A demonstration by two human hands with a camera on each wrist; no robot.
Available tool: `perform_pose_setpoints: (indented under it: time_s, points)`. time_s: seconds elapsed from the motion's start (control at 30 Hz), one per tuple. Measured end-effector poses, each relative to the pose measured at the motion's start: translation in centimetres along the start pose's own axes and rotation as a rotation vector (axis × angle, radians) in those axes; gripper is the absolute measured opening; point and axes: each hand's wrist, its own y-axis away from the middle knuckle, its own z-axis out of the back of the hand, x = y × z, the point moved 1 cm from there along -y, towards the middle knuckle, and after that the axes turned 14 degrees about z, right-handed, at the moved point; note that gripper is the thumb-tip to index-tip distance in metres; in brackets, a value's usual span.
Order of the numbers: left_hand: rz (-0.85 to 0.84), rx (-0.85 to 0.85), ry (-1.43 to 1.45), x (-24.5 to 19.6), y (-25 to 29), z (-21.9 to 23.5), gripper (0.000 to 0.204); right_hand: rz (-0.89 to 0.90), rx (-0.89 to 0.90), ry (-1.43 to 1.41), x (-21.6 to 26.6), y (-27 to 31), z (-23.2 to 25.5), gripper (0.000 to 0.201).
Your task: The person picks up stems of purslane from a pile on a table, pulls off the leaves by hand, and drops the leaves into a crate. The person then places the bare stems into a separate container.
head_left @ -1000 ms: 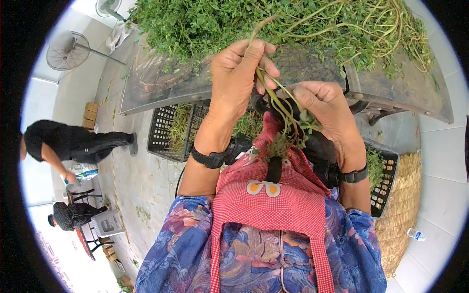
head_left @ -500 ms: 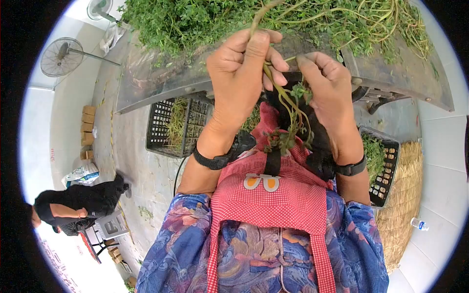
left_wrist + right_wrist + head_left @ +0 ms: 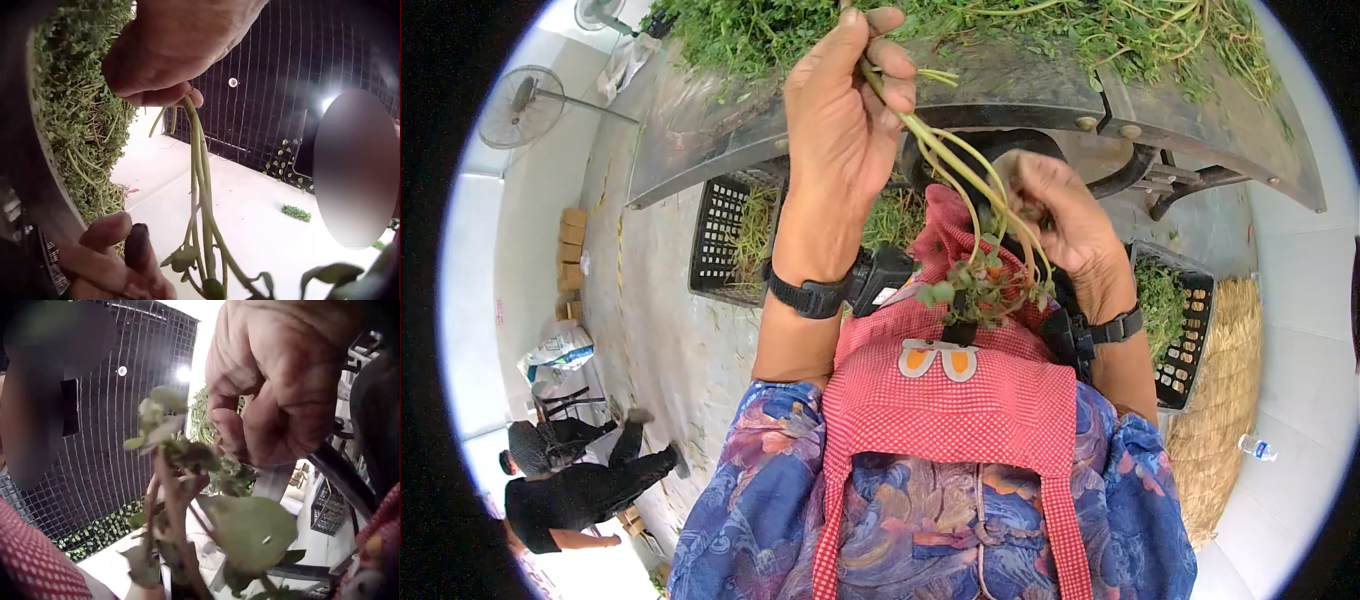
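Note:
My left hand [image 3: 840, 115] is raised before the table edge and pinches the thick upper end of a branched green plant stem [image 3: 937, 150]. Several thin shoots hang from it toward my lap, ending in small leaves [image 3: 985, 290]. In the left wrist view, the stems [image 3: 201, 162] run down from between thumb and fingers. My right hand [image 3: 1068, 210] is beside the lower shoots with its fingers curled. In the right wrist view, round leaves [image 3: 256, 531] hang close below its knuckles; I cannot tell whether a sprig is between those fingertips.
A heap of leafy greens [image 3: 745, 40] covers the far part of the metal table [image 3: 1010, 95]. Black crates [image 3: 725, 235] with stems stand under it at left, another crate [image 3: 1185, 350] at right beside a straw bundle [image 3: 1225, 400]. A person in black [image 3: 585, 500] is at far left.
My left hand has moved up and left with the stems. My right hand has come away from a side shoot near the left fingers and is now lower. The person in black has moved.

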Motion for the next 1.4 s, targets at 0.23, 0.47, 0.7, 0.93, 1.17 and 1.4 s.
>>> perform_pose_setpoints:
  time_s: [0.23,0.47,0.7,0.93,1.17,1.4]
  points:
    - [-0.049,-0.007,-0.012,0.3,0.2,0.2,0.028,-0.072,0.165,-0.142,-1.2,0.9,-1.4,0.043]
    - [-0.053,-0.055,0.005,0.8,0.0,0.6,0.028,-0.063,0.14,-0.381,-2.0,1.1,-1.7,0.041]
    - [-0.081,-0.078,0.02,0.8,-0.6,2.0,0.027,-0.053,0.116,-0.315,-2.6,0.5,-1.2,0.036]
    - [-0.105,-0.164,-0.126,1.3,-0.9,2.4,0.028,-0.023,-0.006,-0.026,-2.5,-0.4,-1.9,0.025]
    - [0.06,-0.11,-0.106,3.5,0.6,1.6,0.035,-0.046,-0.114,0.367,-1.4,-0.5,-3.0,0.016]
    - [0.027,-0.068,-0.033,3.1,0.9,0.4,0.035,0.281,-0.089,0.832,-0.6,-0.6,-3.5,0.016]
